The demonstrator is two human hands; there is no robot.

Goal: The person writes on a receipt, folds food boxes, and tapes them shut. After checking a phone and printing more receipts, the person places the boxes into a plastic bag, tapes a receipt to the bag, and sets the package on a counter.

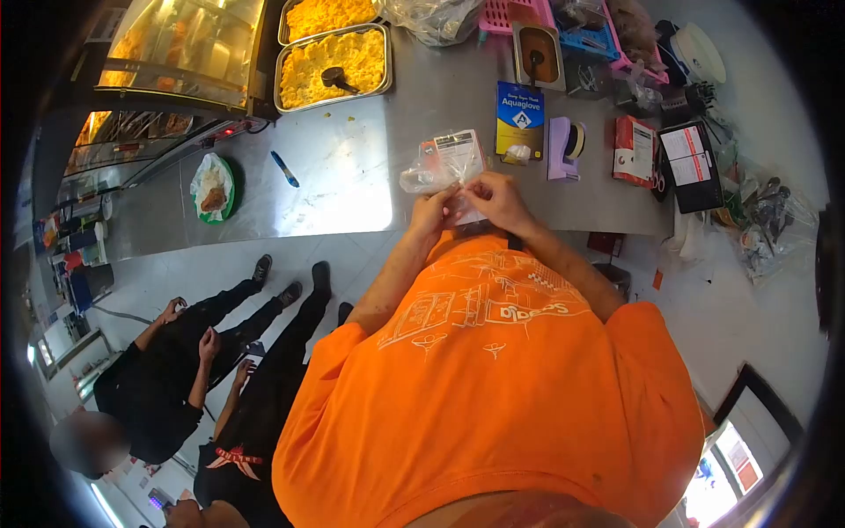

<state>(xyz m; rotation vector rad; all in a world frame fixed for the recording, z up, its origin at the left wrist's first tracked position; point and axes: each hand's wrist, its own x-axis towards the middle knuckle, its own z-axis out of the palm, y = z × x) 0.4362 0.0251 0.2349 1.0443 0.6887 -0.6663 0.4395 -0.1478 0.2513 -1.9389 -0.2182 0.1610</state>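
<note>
A clear plastic bag (421, 180) is gathered between my two hands at the near edge of the steel counter. My left hand (432, 214) pinches the bag's bunched plastic from the left. From the other side, the closed fingers of my right hand (498, 201) grip it close to the left fingertips. What the bag contains is hard to make out. Directly behind it lies a red and white box (471, 145) with a printed label, partly covered by the plastic.
Trays of yellow food (334, 55) stand at the back left, one holding a black scoop (334, 79). A plate (231, 189) and a pen (284, 169) lie left. Rightward are an Aquaglove box (519, 119), a tape dispenser (561, 150) and a black case (691, 167). Two people stand left.
</note>
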